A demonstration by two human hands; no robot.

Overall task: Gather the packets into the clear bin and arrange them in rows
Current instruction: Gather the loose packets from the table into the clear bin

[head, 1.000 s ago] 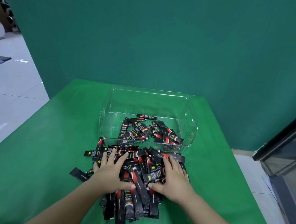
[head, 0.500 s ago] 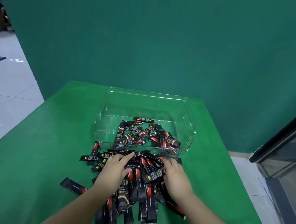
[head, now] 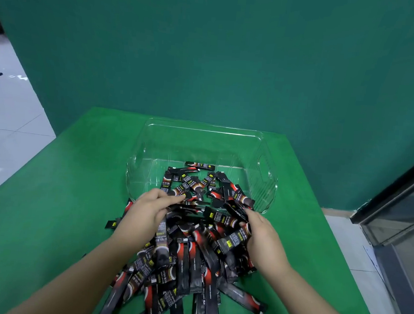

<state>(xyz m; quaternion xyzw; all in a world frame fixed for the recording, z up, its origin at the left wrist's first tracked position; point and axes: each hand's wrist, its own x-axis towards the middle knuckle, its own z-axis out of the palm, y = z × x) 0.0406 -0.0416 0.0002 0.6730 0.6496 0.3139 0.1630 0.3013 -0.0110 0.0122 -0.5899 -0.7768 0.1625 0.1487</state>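
A clear bin (head: 266, 165) stands on the green table (head: 52, 208), near its far edge and against the teal wall (head: 232, 49); inside it a small jumble of black-and-red packets (head: 206, 183) lies toward the near wall, crossing at all angles, not in rows. A far larger heap of packets (head: 190, 257) lies on the table just in front of the bin, spreading toward the near edge; one stray packet (head: 111, 223) lies apart at the heap's left. The left hand (head: 149, 210) sits at the heap's far left corner, close to the bin's near wall, fingers curled around several packets. The right hand (head: 260, 233) sits at the heap's right side, thumb and fingers pinching a cluster of packets that fans upward to the left. The two hands flank the top of the heap, apart from each other; both forearms are bare. Grey floor tiles (head: 9, 120) show to the left; a dark framed glass panel (head: 403, 217) stands to the right.
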